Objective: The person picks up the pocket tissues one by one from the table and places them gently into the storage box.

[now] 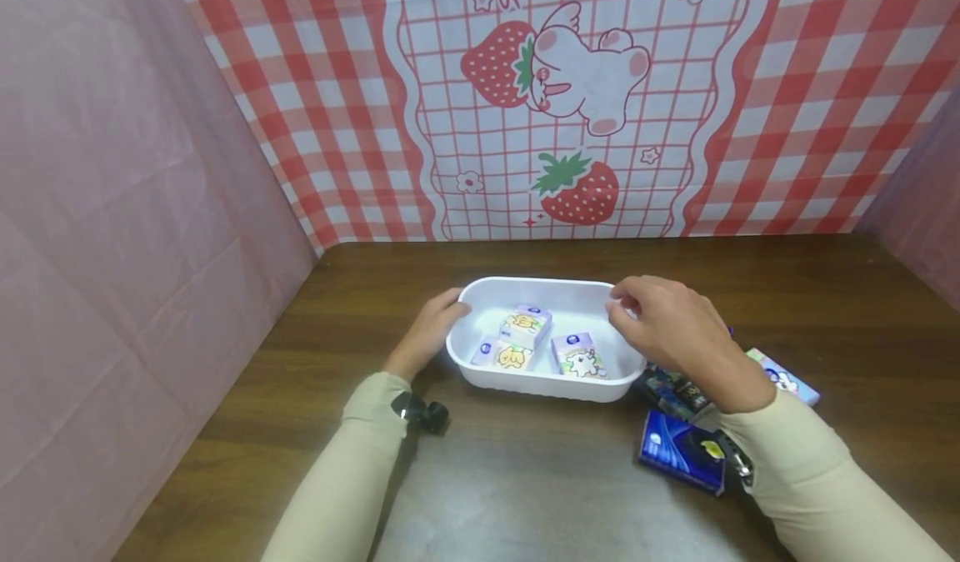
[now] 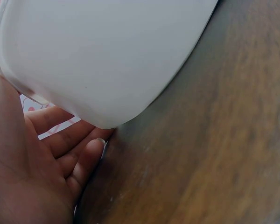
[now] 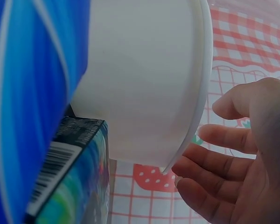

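A white plastic basin (image 1: 540, 385) sits on the table with three small lilac cartoon-printed packs inside: one pack (image 1: 525, 325) leans on another pack (image 1: 504, 353), and a third pack (image 1: 577, 356) lies to their right. My left hand (image 1: 433, 328) holds the basin's left end, thumb over the rim; the left wrist view shows the fingers curving along its outside. At the right end, my right hand (image 1: 667, 324) hovers by the rim. In the right wrist view, its thumb and loosely bent fingers (image 3: 214, 161) have nothing between them, fingertips right at the rim.
Beside the basin's right end lie a dark patterned pack (image 1: 675, 391), a glossy blue pack (image 1: 682, 452) and a light blue cartoon pack (image 1: 783, 377), partly behind my right arm. A red-and-white strawberry cloth (image 1: 570, 128) hangs at the back edge of the wooden table (image 1: 300, 429).
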`<control>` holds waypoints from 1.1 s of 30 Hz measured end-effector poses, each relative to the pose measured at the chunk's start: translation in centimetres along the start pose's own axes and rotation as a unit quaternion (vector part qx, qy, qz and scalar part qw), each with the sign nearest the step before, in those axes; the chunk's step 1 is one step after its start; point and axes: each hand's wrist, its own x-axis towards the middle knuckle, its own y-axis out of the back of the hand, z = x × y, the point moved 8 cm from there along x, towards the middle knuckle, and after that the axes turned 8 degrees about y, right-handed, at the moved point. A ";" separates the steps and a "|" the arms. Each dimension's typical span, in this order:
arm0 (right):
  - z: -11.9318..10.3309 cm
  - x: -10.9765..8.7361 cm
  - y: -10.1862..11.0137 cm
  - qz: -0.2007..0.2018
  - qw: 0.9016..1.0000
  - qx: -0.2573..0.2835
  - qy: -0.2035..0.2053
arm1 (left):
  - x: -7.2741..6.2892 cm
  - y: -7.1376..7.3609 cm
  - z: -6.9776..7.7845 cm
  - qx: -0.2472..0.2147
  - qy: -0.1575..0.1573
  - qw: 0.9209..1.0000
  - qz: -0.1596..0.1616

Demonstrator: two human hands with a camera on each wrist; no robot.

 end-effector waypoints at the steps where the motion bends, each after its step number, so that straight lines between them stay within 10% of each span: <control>1: 0.0 0.0 0.0 0.001 1.000 0.001 0.001 | 0.0 0.0 0.0 -0.001 -0.001 1.000 -0.001; 33: 1.4 -0.8 0.8 0.007 1.000 0.000 -0.008 | -0.1 0.0 0.0 -0.001 0.007 1.000 -0.003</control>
